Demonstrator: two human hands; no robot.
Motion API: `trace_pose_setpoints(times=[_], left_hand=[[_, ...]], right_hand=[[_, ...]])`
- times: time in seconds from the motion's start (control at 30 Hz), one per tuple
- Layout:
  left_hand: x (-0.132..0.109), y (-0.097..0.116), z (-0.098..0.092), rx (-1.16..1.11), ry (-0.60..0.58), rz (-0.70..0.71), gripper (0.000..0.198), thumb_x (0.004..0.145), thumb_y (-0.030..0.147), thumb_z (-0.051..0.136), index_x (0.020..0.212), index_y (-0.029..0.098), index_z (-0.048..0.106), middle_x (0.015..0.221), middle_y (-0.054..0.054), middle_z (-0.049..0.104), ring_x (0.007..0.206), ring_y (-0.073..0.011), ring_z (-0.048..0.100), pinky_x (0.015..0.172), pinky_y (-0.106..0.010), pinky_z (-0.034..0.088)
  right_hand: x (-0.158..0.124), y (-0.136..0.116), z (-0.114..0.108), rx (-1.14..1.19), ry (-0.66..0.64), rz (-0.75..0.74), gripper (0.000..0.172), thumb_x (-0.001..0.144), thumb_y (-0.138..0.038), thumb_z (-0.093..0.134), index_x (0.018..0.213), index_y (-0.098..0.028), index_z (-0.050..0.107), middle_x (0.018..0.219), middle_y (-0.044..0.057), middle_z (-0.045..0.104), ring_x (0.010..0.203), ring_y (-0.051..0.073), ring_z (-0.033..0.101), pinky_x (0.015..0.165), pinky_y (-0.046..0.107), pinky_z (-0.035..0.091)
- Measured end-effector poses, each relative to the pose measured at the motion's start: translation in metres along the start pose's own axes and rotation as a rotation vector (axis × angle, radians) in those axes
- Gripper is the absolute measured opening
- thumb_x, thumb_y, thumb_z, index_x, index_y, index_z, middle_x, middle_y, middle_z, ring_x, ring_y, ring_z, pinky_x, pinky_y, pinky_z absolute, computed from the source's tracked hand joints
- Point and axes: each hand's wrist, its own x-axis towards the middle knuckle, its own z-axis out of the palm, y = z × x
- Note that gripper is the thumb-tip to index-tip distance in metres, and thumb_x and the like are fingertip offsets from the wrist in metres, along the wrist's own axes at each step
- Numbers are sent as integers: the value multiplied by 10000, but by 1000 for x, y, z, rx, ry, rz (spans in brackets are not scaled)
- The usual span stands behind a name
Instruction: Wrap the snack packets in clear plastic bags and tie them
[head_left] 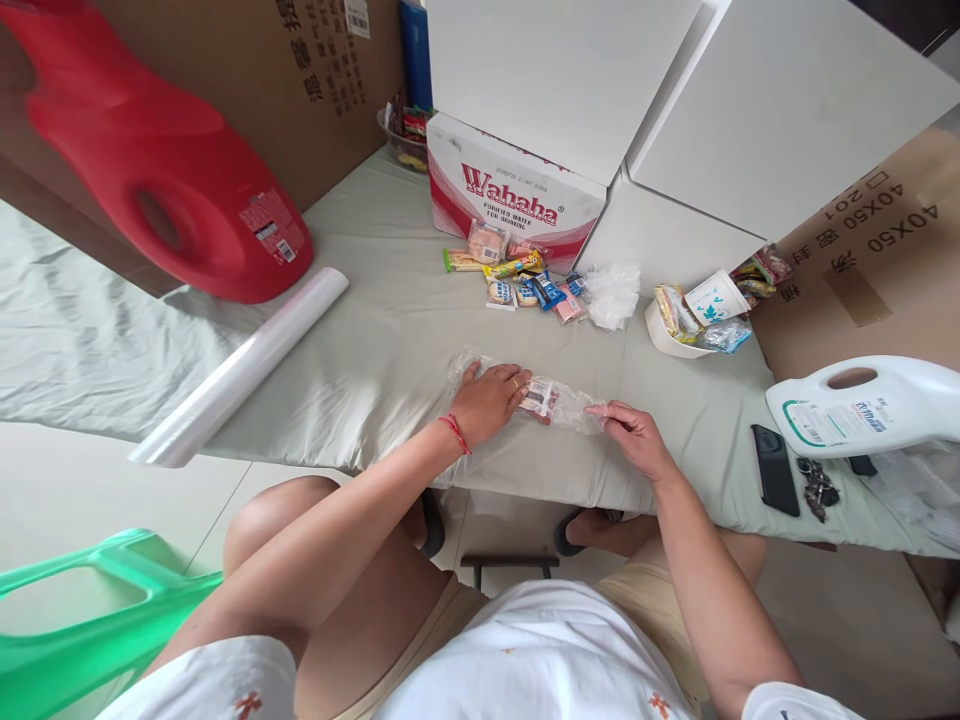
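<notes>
Scanning left to right: green stool (90, 610) low at the left edge, on the floor. Red jug (157, 160) above it, lying on its side against brown cardboard. Roll of clear film (240, 365) lies diagonally, its lower end hanging over the near edge of the cloth-covered table (375, 330). Left hand (487, 400) lies palm down on the left end of the clear bag (564, 404), fingers straight and close together, pressing it flat; ring on one finger, red string at the wrist. The bag sits mid-table near the front edge, between both hands, with a red-and-white packet (538, 398) inside. Behind it, well apart: a pile of snacks (517, 280) in front of the Wahaha box (510, 195), crumpled plastic (611, 295) just beside the pile. Right hand (634, 435) pinches the bag's right end between thumb and forefinger, other fingers curled. Further right: white bowl (664, 340) with a paper cup (716, 297) leaning in it, then phone (775, 468), keys (817, 488), and a white jug (862, 405) lying on its side.
</notes>
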Motion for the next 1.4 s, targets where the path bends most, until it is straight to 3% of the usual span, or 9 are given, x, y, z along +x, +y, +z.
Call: trace_pose_setpoints(times=[0.27, 0.47, 0.63, 0.8, 0.87, 1.03, 1.17, 1.27, 1.4], left_hand=[[-1, 2, -3, -10, 3, 1, 490, 1081, 377, 250, 1464, 285, 542, 1523, -76, 575, 1425, -267, 500, 1245, -623, 202], [-1, 1, -3, -14, 6, 13, 512, 1081, 378, 215, 1472, 287, 534, 1524, -77, 575, 1422, -279, 499, 1235, -624, 203], [-1, 4, -2, 26, -4, 20, 489, 1075, 390, 266, 1477, 314, 533, 1535, -71, 566, 1428, -279, 499, 1233, -634, 219], [-3, 8, -3, 23, -15, 1, 486, 1083, 379, 258, 1488, 310, 518, 1542, -78, 560, 1436, -254, 489, 1245, -625, 197], [-3, 8, -3, 19, -10, -4, 490, 1085, 379, 253, 1492, 305, 514, 1539, -84, 562, 1438, -256, 487, 1244, -629, 193], [-2, 7, -1, 17, 4, 7, 488, 1079, 379, 269, 1487, 307, 526, 1524, -91, 575, 1431, -273, 493, 1237, -630, 198], [-1, 9, -2, 32, -2, 7, 487, 1076, 378, 273, 1481, 307, 533, 1516, -99, 579, 1425, -282, 494, 1233, -633, 196], [-2, 10, -4, 38, -6, 8, 487, 1076, 373, 272, 1484, 305, 531, 1517, -104, 575, 1427, -283, 490, 1233, -637, 189], [-4, 11, -4, 16, -5, -4, 486, 1077, 385, 287, 1493, 288, 520, 1540, -118, 548, 1451, -293, 461, 1223, -653, 214]], right_hand=[[17, 13, 8, -40, -176, 209, 568, 775, -520, 794, 1272, -248, 753, 537, -80, 409, 511, 115, 342, 538, 255, 340], [17, 10, 14, -132, -119, -8, 298, 872, -492, 701, 888, -212, 799, 785, 24, 659, 652, 149, 537, 636, 288, 416], [-4, -2, 2, -335, -143, -131, 297, 998, -407, 559, 895, -225, 770, 767, 35, 642, 674, 162, 580, 647, 282, 426], [-16, 6, 1, -403, -320, -115, 225, 978, -348, 563, 946, -246, 761, 866, 40, 713, 738, 173, 634, 708, 289, 460], [-15, 12, -3, -363, -236, -43, 215, 957, -362, 575, 927, -244, 752, 885, 39, 722, 763, 185, 644, 727, 302, 470], [-2, 12, -15, -203, 397, 150, 452, 981, -563, 503, 1222, -227, 686, 1109, 118, 724, 1052, 262, 631, 918, 398, 489], [17, 3, 7, -171, 238, 116, 741, 897, -688, 587, 1485, -242, 521, 1263, 142, 695, 1380, 315, 453, 1115, 486, 383], [27, 0, 28, -209, 83, 162, 819, 728, -644, 792, 1401, -220, 602, 1067, 121, 724, 1175, 323, 585, 993, 456, 469], [28, 2, 30, -91, -8, 275, 422, 775, -596, 732, 904, -194, 731, 744, 25, 645, 697, 182, 575, 678, 324, 469]])
